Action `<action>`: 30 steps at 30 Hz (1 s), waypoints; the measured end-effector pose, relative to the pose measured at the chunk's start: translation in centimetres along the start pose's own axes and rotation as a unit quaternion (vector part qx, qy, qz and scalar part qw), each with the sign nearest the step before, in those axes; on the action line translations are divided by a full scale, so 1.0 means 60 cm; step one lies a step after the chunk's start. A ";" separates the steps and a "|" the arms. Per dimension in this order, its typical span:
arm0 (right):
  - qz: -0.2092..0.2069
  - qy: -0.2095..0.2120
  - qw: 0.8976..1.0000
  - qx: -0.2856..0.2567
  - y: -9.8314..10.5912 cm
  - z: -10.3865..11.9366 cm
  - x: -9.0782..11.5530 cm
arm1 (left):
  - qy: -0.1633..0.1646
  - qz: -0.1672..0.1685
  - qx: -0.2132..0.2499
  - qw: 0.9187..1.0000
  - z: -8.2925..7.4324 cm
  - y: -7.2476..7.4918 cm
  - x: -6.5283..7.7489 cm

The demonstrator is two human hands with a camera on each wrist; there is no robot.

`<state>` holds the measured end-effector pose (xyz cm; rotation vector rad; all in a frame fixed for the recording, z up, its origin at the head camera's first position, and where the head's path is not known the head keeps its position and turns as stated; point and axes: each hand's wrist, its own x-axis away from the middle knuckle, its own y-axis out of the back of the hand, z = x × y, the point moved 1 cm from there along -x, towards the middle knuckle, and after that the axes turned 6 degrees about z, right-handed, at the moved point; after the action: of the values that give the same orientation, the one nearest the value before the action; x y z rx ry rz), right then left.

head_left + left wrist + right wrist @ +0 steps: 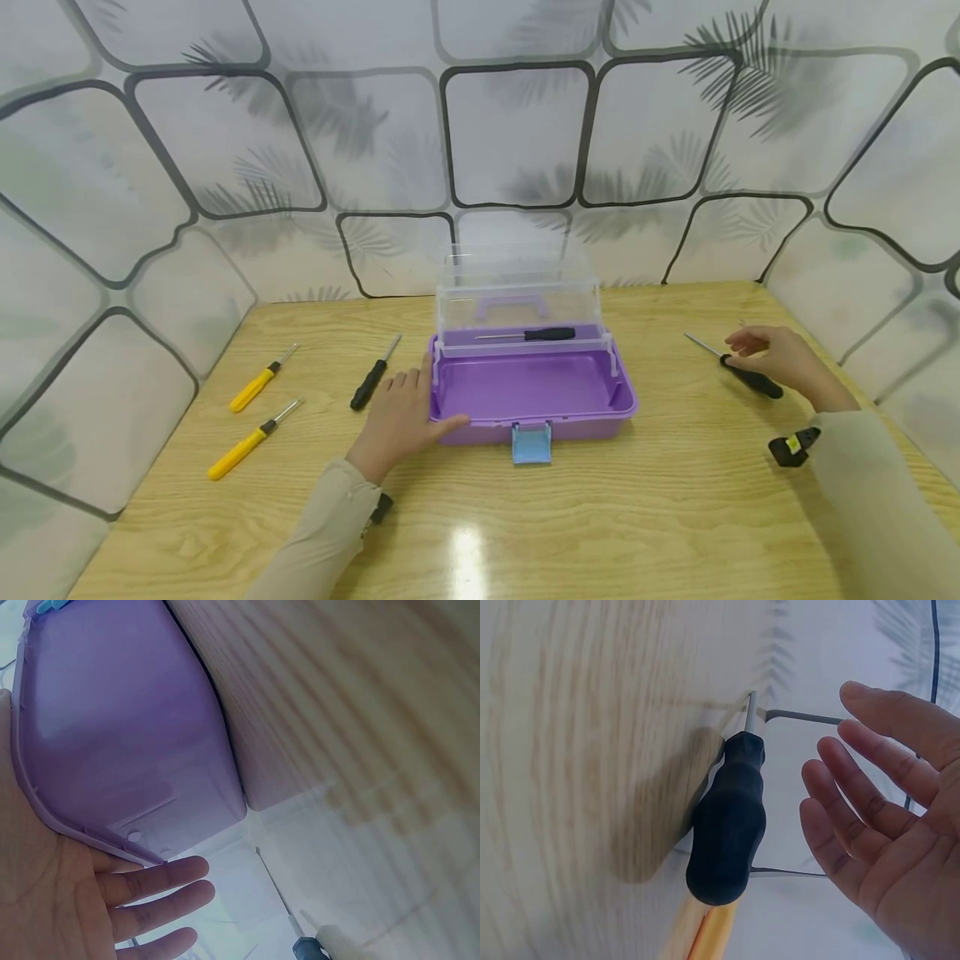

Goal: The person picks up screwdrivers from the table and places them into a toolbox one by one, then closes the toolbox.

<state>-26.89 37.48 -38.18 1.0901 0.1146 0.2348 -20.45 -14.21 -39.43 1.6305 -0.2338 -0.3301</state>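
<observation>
My left hand (401,412) touches the left side and front left corner of a purple toolbox (585,428). In the left wrist view its fingers extend past the rim of the box wall (127,727). The toolbox's clear lid (465,310) stands raised, and a black-handled screwdriver (550,334) lies towards its back. To the right, my right hand (776,360) hovers over another black-handled screwdriver (757,383) on the table. The right wrist view shows loosely bent fingers apart from that screwdriver's handle (727,825), with nothing held.
Left of the toolbox lies a black-handled screwdriver (367,386). Two yellow-handled screwdrivers, one farther back (253,389) and one nearer (238,452), lie at the far left. A blue latch (532,444) hangs at the toolbox front. Patterned fabric walls (517,137) border the wooden table (600,525).
</observation>
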 end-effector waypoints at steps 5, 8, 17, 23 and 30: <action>-0.001 0.000 1.000 0.002 -0.001 -0.003 0.003 | -0.003 -0.002 0.005 1.000 0.000 0.001 0.000; -0.003 0.003 1.000 0.006 -0.001 -0.003 0.005 | -0.004 -0.002 0.005 1.000 0.000 0.001 0.000; -0.002 0.001 1.000 0.009 -0.005 -0.009 0.009 | -0.001 0.001 0.002 1.000 0.000 0.001 0.000; 0.005 -0.007 1.000 0.000 -0.009 -0.016 0.011 | 0.003 0.004 0.000 1.000 -0.001 0.001 0.001; 0.012 -0.021 1.000 -0.009 -0.011 -0.020 0.013 | 0.003 0.005 0.004 1.000 -0.001 0.001 0.001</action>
<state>-26.30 38.39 -39.28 1.0790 0.0619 0.2328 -20.36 -14.17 -39.36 1.6367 -0.2392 -0.3172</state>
